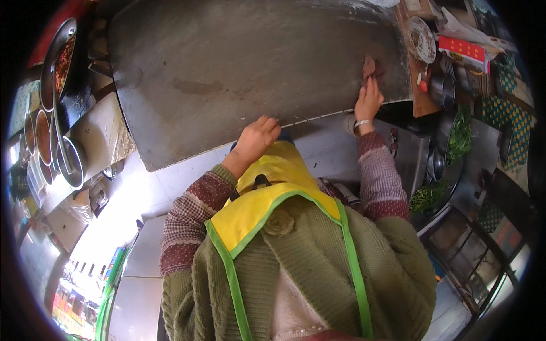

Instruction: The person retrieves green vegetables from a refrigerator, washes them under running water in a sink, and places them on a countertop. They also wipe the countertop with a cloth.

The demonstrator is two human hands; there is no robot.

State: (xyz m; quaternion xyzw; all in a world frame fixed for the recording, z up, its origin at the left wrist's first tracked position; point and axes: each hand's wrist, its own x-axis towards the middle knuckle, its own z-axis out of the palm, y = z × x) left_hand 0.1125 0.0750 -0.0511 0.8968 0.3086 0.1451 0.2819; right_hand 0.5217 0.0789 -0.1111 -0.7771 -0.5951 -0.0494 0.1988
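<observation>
A large, dark grey worktop (256, 62) with brownish smears spreads out before me. My right hand (370, 101), with a pale bracelet at its wrist, reaches to the worktop's right front part. Between its fingers is a small, flat brownish-pink piece (368, 66) resting against the surface; whether it is cloth or a scraper I cannot make out. My left hand (257, 138) lies at the front edge, its fingers curled and closed. Anything inside the left fingers is hidden.
Bowls (74, 162) of seasonings and a ladle stand at the left, below a dark pan (60, 62) of red, chopped food. At the right are a metal plate (421, 40), a red-and-white box (463, 50), dark bowls and green leafy vegetables (459, 135).
</observation>
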